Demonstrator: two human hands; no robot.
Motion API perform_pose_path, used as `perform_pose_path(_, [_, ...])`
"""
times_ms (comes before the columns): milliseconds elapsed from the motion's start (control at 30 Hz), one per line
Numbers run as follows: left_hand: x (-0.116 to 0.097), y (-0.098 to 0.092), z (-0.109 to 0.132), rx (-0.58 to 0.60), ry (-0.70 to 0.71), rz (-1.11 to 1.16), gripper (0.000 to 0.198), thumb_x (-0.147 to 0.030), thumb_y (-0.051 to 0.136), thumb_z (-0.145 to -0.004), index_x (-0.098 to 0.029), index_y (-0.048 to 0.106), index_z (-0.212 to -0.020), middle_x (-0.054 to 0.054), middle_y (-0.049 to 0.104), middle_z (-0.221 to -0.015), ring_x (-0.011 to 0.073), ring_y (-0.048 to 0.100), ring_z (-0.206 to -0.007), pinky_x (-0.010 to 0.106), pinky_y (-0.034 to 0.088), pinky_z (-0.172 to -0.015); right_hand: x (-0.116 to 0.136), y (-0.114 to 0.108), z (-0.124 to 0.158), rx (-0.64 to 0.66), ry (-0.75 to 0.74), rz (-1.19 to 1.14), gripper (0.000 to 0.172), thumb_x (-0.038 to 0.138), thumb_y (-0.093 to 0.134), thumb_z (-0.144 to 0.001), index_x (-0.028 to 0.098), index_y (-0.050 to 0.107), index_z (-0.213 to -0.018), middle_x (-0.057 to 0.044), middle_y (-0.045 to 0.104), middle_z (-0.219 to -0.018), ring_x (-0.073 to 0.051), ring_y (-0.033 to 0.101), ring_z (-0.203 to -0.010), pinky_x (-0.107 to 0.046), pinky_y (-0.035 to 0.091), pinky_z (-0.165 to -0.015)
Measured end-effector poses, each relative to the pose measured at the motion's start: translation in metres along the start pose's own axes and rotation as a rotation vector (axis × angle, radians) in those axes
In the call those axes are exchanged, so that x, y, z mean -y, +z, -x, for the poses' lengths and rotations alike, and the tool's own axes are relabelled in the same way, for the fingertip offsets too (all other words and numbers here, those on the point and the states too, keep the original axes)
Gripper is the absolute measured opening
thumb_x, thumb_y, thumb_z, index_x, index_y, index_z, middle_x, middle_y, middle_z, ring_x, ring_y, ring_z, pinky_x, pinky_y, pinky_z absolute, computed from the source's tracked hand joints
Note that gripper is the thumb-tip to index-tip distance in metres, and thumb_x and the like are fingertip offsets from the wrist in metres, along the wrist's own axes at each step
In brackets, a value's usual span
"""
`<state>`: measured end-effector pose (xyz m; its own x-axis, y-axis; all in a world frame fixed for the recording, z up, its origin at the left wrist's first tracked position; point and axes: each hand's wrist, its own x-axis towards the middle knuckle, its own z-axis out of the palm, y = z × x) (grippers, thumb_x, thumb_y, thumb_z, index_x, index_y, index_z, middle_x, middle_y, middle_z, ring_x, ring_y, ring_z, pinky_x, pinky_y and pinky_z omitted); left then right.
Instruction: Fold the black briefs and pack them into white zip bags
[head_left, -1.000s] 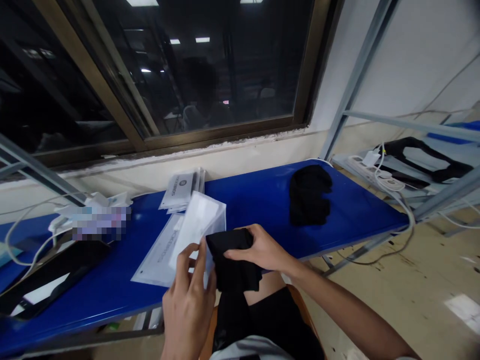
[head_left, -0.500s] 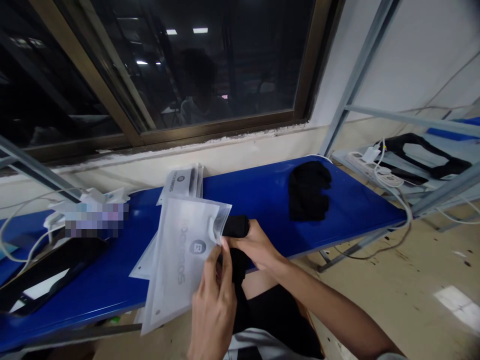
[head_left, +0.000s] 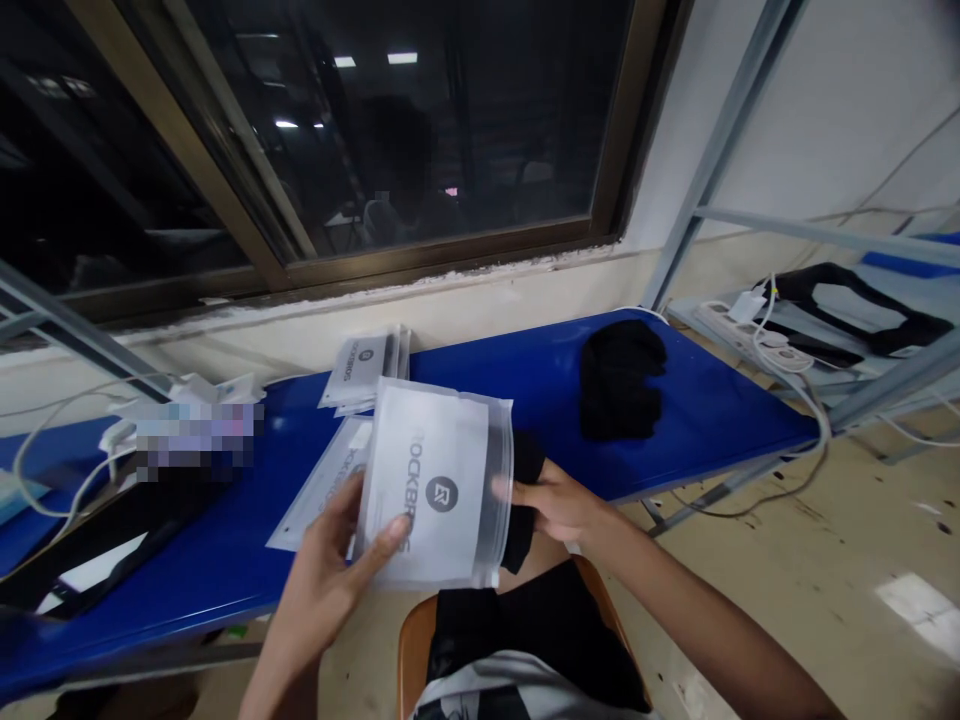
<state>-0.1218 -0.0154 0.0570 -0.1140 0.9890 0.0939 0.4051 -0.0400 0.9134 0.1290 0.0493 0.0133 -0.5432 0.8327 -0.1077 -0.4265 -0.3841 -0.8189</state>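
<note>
A frosted plastic zip bag (head_left: 431, 480) printed ROCKBROS is held up over the blue table, its open side to the right. My left hand (head_left: 330, 565) grips its lower left edge, with the thumb on the front face. My right hand (head_left: 559, 500) is at the bag's right edge, its fingertips showing dimly through the clear strip. It holds a folded black cloth (head_left: 521, 500) that sits at the bag's mouth, with the part inside the bag hidden. Below the held bag lies another printed bag (head_left: 319, 495).
A stack of printed bags (head_left: 364, 365) and a black folded cloth (head_left: 621, 380) lie on the blue table (head_left: 712, 420). A pixelated item (head_left: 195, 440) and white cables lie at left. A power strip (head_left: 739, 328) sits on a shelf at right. My black-clad lap is below.
The bag has swung from tilted to nearly level and moved right, across the black cloth. My left hand has moved left to its lower edge. The cloth now sits at the bag's mouth.
</note>
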Motion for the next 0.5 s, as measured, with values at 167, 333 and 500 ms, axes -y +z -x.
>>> perform_pose_path(167, [-0.004, 0.027, -0.015, 0.271, -0.26, 0.347, 0.049, -0.046, 0.089, -0.067, -0.015, 0.071, -0.101, 0.015, 0.077, -0.095, 0.0339, 0.075, -0.083, 0.038, 0.063, -0.066, 0.013, 0.008, 0.004, 0.103, -0.217, 0.431, 0.049, 0.032, 0.091, -0.07, 0.02, 0.074, -0.114, -0.006, 0.076, -0.112, -0.026, 0.071, -0.106, -0.041, 0.055, -0.097])
perform_pose_path(333, [-0.016, 0.059, 0.005, 0.165, -0.265, 0.453, 0.054, -0.035, 0.095, -0.058, -0.017, 0.07, -0.102, 0.01, 0.078, -0.09, 0.029, 0.075, -0.085, 0.031, 0.062, -0.068, 0.027, 0.02, 0.002, 0.264, -0.437, 0.687, 0.04, 0.034, 0.078, -0.085, 0.021, 0.071, -0.122, -0.006, 0.074, -0.117, -0.025, 0.069, -0.108, -0.038, 0.054, -0.099])
perform_pose_path(500, [-0.005, 0.053, 0.003, -0.019, -0.331, 0.528, 0.05, -0.032, 0.098, -0.052, -0.013, 0.073, -0.09, 0.011, 0.079, -0.088, 0.0252, 0.074, -0.076, 0.03, 0.062, -0.067, 0.048, 0.03, 0.009, 0.141, -0.389, 1.008, 0.038, 0.019, 0.074, -0.082, 0.022, 0.072, -0.12, -0.005, 0.077, -0.113, -0.024, 0.073, -0.098, -0.031, 0.056, -0.084])
